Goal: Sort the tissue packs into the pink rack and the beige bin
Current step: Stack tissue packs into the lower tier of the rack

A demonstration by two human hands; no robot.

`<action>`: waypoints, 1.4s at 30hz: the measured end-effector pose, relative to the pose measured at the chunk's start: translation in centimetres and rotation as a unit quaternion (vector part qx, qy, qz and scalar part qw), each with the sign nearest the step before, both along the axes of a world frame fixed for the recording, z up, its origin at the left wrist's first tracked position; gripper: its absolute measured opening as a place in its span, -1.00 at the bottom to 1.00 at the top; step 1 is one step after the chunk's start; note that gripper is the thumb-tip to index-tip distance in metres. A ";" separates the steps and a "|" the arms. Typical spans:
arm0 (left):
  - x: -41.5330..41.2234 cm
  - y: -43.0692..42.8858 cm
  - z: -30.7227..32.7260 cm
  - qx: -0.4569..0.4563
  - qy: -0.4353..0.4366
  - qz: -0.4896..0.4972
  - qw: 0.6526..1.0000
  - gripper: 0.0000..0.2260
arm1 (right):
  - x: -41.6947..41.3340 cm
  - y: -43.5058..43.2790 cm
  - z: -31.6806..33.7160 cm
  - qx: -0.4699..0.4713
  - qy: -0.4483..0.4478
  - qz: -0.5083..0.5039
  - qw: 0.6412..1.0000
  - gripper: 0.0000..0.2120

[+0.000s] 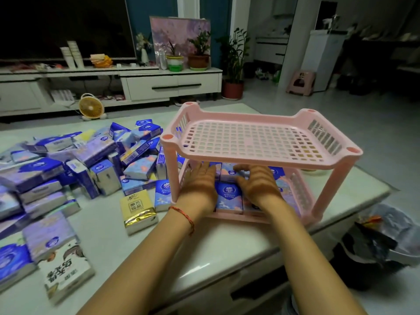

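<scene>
- The tissue packs (229, 194) stand in rows on the bottom shelf of the pink rack (261, 142), right under both hands.
- The left hand (200, 185) lies flat on them, fingers straight and together. The right hand (259, 185) too, fingers loosely apart, gripping nothing.
- The loose pile (79, 160) sits left on the worktop (204, 246), so the left hand's probably nearer for the next pick.

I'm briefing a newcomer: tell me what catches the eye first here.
A two-tier pink rack stands centre-right on the table. The left hand and right hand lie flat on blue packs in its lower shelf. A heap of packs sprawls to the left, with one yellow pack at its near edge.
</scene>
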State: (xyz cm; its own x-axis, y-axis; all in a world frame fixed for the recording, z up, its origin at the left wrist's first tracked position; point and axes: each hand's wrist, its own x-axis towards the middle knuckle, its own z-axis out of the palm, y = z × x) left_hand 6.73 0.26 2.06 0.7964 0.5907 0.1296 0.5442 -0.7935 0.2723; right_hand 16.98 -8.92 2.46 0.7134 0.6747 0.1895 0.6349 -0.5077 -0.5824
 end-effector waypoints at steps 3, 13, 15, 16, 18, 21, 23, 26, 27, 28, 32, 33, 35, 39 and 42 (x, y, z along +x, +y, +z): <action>-0.1 -0.3 0.2 -0.006 -0.003 -0.004 1.000 -0.47 | -0.1 -0.1 -0.3 -0.007 -0.009 0.002 1.000 -0.68; -4.7 -5.9 3.6 -0.085 -0.005 -0.029 0.996 -0.64 | -5.1 -3.3 2.4 -0.043 -0.002 0.063 0.997 -0.79; -7.1 -6.4 5.0 -0.094 -0.047 -0.040 0.994 -0.73 | -7.3 -3.5 3.2 -0.063 0.038 0.159 0.985 -0.86; -8.7 -6.2 5.3 -0.096 -0.084 -0.020 0.992 -0.74 | -8.5 -3.2 3.5 -0.061 0.053 0.194 0.978 -0.84; -12.0 -4.7 4.9 -0.075 -0.171 0.063 0.980 -0.69 | -10.7 -1.6 4.0 -0.022 0.079 0.235 0.969 -0.79; -16.0 -1.3 2.9 -0.018 -0.268 0.212 0.940 -0.61 | -13.8 2.0 3.4 0.025 0.082 0.279 0.956 -0.83; -17.8 0.4 2.4 -0.001 -0.305 0.297 0.905 -0.71 | -16.1 4.5 2.5 0.032 0.081 0.310 0.947 -0.83; -19.7 1.9 2.3 0.001 -0.311 0.386 0.868 -0.68 | -19.5 7.8 1.0 0.034 0.073 0.334 0.939 -0.74; -20.4 2.2 2.2 0.003 -0.317 0.403 0.859 -0.65 | -20.7 8.8 0.8 0.038 0.076 0.347 0.934 -0.70; -20.9 2.5 2.1 0.005 -0.327 0.414 0.849 -0.64 | -21.8 9.7 0.5 0.040 0.087 0.359 0.928 -0.67; -22.8 2.6 3.5 0.081 -0.368 0.446 0.812 -0.69 | -25.2 12.1 -0.5 -0.057 0.030 0.345 0.937 -0.29; -23.4 2.5 3.9 0.107 -0.360 0.467 0.801 -0.73 | -25.6 12.4 -0.7 -0.095 -0.018 0.327 0.940 -0.26; -25.0 2.0 4.2 0.108 -0.297 0.526 0.790 -0.73 | -25.9 12.8 -0.8 -0.115 -0.069 0.293 0.947 -0.33; -26.3 1.9 3.1 -0.030 -0.122 0.570 0.812 -0.48 | -25.3 13.6 -1.3 -0.086 0.036 0.277 0.956 -0.38; -26.3 2.0 2.9 -0.048 -0.131 0.563 0.814 -0.47 | -24.9 13.4 -1.5 -0.030 0.118 0.293 0.948 -0.59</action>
